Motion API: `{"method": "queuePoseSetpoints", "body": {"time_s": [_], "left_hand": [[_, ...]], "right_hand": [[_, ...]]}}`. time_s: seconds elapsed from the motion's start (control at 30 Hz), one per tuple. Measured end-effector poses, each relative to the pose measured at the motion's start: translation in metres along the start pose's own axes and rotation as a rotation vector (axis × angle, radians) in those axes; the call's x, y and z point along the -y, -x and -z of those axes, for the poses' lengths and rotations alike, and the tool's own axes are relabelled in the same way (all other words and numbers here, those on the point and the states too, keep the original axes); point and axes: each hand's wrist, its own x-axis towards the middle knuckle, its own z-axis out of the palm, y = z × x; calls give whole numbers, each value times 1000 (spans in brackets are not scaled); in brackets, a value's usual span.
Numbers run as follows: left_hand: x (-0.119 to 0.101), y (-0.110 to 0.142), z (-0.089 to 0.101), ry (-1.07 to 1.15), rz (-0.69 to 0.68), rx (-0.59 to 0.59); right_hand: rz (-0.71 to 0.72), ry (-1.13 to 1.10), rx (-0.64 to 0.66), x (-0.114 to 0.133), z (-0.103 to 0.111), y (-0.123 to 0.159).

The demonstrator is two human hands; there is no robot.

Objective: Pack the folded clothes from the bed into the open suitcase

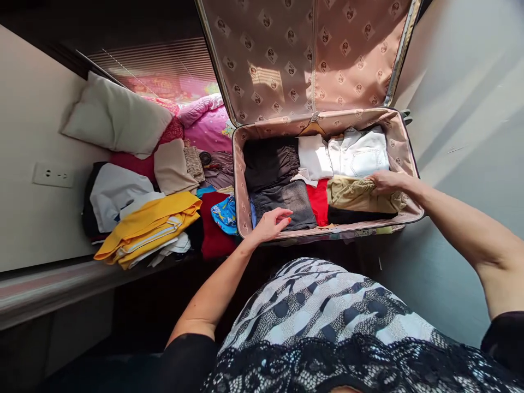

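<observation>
An open suitcase [241,180] with a pink patterned lining holds folded clothes. My right hand [387,182] is closed at the gathered upper edge of a khaki garment [352,191] at the right, its fingertips partly hidden. Under that garment lies a black one [347,214], and a red garment [318,202] is beside it. My left hand [275,222], fingers stretched out, is over the front edge of folded dark grey trousers [286,199]; I cannot tell whether it touches them. Black trousers [270,161], a white garment [314,156] and white jeans [362,153] fill the back row.
The raised suitcase lid [286,60] stands at the back. To the left are a yellow garment pile [151,224], a dark red garment [215,234], a blue patterned garment [224,214] and a white pillow [118,112]. A pale wall [470,136] borders the right side.
</observation>
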Motion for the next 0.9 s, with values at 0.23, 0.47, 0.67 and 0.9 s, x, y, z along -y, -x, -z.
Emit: {"method": "queuePoseSetpoints", "body": {"time_s": [0.23,0.47,0.67,0.9], "left_hand": [[-8,-69,-18,6,67,13],[-14,-130,-31,-278,178,-52],[-6,-150,-41,-345,137,-89],[-5,-177,-80,-675,-104,-138]], "right_hand": [[-22,-686,-79,18,-28,-10],[-127,-786,87,49,-128,-62],[-170,-1042,48,33,-142,-68],[-192,-932,-195,29,-191,-39]]}}
